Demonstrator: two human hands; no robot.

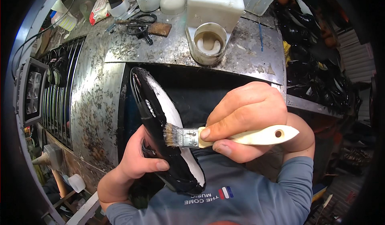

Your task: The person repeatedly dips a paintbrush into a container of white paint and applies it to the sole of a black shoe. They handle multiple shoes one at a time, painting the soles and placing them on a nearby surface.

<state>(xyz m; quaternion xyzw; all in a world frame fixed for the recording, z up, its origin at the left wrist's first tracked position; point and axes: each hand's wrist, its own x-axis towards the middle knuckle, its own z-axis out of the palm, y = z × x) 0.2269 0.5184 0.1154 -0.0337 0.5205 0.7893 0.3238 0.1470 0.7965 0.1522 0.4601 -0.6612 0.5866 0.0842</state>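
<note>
My left hand (134, 155) is wrapped around the lower half of a glossy black shoe (146, 104), its thumb across the near side. The shoe is tilted on its side, so a long white strip (170, 108) along its underside faces up. In my right hand (248, 114) is a flat paintbrush (187, 137) with a pale handle, pinched between thumb and fingers near the metal band. Its bristles rest against the middle of the shoe, where black meets white. Part of the shoe is hidden behind the brush and my left fingers.
A glass jar (208, 50) with cloudy liquid stands before a white plastic container (216, 4) on the stained metal bench (160, 50). Scissors (138, 21) and a brown block (159, 29) lie left of it. Black shoes (309, 74) pile up at right; a lamp (33, 92) is at left.
</note>
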